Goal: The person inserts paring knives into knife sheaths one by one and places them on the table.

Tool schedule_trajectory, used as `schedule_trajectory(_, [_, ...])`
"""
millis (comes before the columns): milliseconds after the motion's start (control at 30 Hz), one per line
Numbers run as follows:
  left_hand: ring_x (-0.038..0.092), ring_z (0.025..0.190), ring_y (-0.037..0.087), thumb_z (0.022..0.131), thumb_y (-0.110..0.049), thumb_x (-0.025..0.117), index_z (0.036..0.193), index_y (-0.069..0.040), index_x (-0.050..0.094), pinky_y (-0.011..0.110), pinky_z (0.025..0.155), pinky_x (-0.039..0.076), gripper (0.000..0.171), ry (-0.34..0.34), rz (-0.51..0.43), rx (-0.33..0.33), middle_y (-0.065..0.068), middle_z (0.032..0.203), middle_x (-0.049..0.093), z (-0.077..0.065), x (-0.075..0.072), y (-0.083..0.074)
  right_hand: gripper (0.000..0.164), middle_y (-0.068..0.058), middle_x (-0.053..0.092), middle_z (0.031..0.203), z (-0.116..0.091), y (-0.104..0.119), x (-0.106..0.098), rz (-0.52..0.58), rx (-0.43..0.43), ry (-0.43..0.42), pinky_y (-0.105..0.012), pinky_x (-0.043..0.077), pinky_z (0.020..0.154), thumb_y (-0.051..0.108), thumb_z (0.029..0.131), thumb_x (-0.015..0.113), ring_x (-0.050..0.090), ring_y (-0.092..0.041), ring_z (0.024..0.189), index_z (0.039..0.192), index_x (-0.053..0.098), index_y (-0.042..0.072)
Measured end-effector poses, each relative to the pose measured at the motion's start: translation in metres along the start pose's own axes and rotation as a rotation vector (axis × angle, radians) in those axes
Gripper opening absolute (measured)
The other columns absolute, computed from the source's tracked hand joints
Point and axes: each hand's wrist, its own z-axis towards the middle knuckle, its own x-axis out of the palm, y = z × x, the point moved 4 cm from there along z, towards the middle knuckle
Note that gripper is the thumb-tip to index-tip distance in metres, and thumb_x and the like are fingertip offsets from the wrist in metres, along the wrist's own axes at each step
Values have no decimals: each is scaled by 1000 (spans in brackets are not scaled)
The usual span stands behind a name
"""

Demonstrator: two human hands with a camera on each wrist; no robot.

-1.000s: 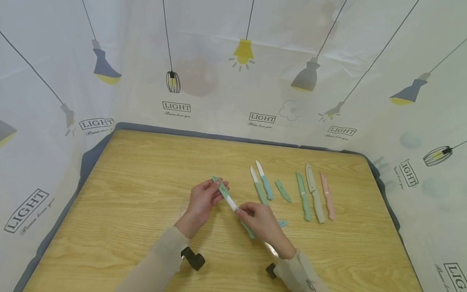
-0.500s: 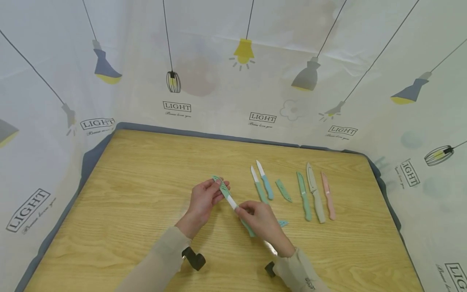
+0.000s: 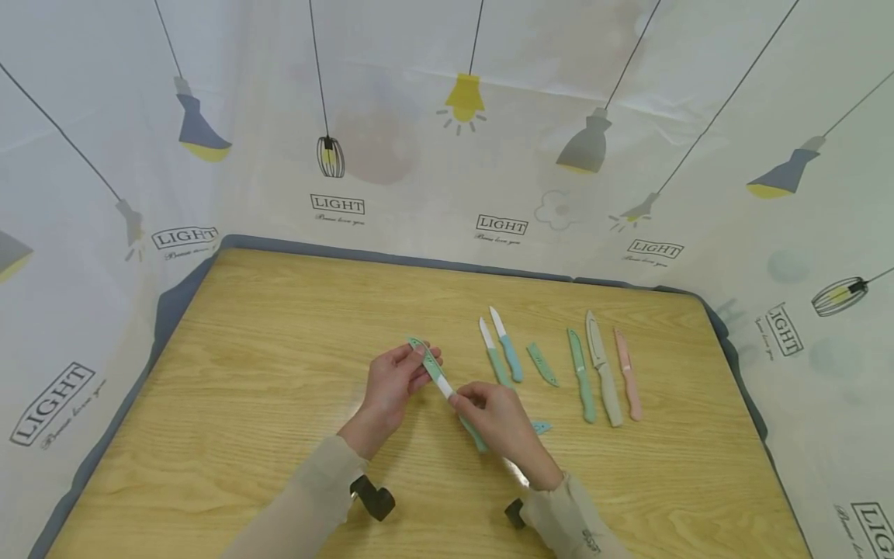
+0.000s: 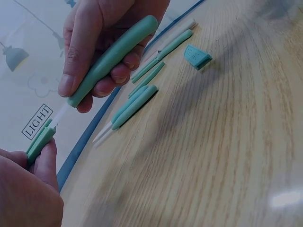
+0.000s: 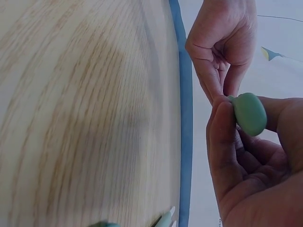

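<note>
In the head view my left hand [image 3: 386, 386] pinches a pale green blade sheath [image 3: 432, 367] between thumb and fingers. My right hand [image 3: 504, 418] grips the green handle [image 4: 113, 59] of a paring knife near its blade end. The tip side of the white blade [image 3: 445, 387] sits inside the sheath, and a short stretch shows between sheath and handle. Both hands hold the pair above the table, slanting from upper left to lower right. From the right wrist view the handle's butt end [image 5: 251, 115] faces the camera and hides the blade.
Right of the hands lie a bare green-handled knife [image 3: 498, 366], a bare blue-handled knife [image 3: 512, 359] and a loose green sheath [image 3: 542, 365]. Farther right are sheathed green [image 3: 585, 396], cream [image 3: 609, 397] and pink [image 3: 632, 390] knives. A blue sheath [image 3: 542, 428] is partly behind the right hand.
The blade has slid deeper into the green sheath, so less white shows. My right hand has shifted slightly up and left toward the left hand. The knives on the table stay put.
</note>
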Motion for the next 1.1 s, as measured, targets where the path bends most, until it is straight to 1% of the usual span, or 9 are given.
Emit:
schedule_trajectory(267, [65,104,25,98,-14,55,130,10,53,29,86,54,40,-17,-22,-17,21,116,65,-2,2,1,30,6,68,78,2,0,1,12,15,-4,-26,53,55,34,94,60,59,-7,65,98,73,8])
schedule_trajectory(500, [65,105,25,98,-15,56,128,9,54,29,87,54,38,-16,-24,-16,21,116,66,-3,4,2,29,6,68,79,4,-1,1,27,19,3,-26,54,58,34,95,60,60,-8,66,96,73,8])
schedule_trajectory(800, [65,104,26,98,-12,55,130,10,52,30,87,53,39,-17,-38,-16,22,115,66,-2,6,3,30,7,68,79,6,0,1,21,-6,-27,-26,53,58,34,94,60,58,-8,66,96,73,7])
schedule_trajectory(1000, [66,102,26,98,-11,56,130,10,53,30,87,54,39,-29,-27,-9,21,115,66,-3,7,4,30,8,67,76,7,-2,2,31,-16,-34,-24,50,54,34,94,61,55,-9,62,95,73,8])
schedule_trajectory(1100, [66,102,26,98,-11,56,131,10,52,30,87,54,40,-28,-20,-1,22,115,66,-4,7,5,30,7,67,76,7,-3,2,37,-20,-36,-24,50,54,34,94,61,55,-9,62,95,73,7])
